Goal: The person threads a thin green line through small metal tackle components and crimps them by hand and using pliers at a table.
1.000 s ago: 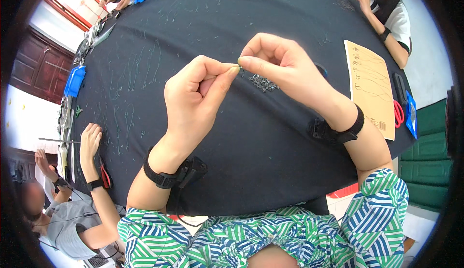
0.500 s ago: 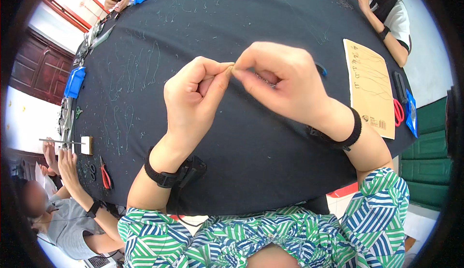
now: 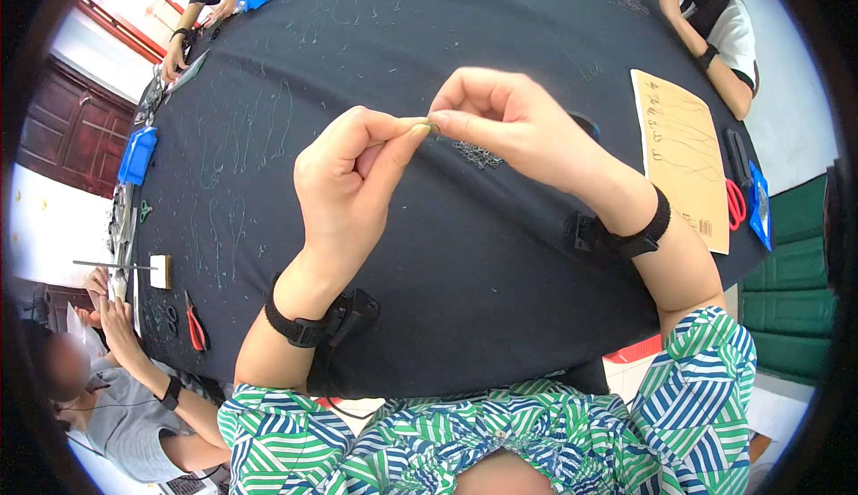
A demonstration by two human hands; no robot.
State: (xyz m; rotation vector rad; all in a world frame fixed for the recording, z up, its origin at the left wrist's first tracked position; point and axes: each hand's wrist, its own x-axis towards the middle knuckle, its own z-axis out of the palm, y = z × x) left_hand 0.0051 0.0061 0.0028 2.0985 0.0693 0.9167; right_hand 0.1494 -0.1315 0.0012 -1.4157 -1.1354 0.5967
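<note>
Between left fingertips [image 3: 416, 133], a tiny piece [image 3: 435, 128]

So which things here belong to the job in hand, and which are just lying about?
Seemingly in use:
tiny item, too small to identify, pinched in left hand, by right hand
perhaps metal pile

Seemingly lying about:
blue packet
blue trays
pliers
</note>
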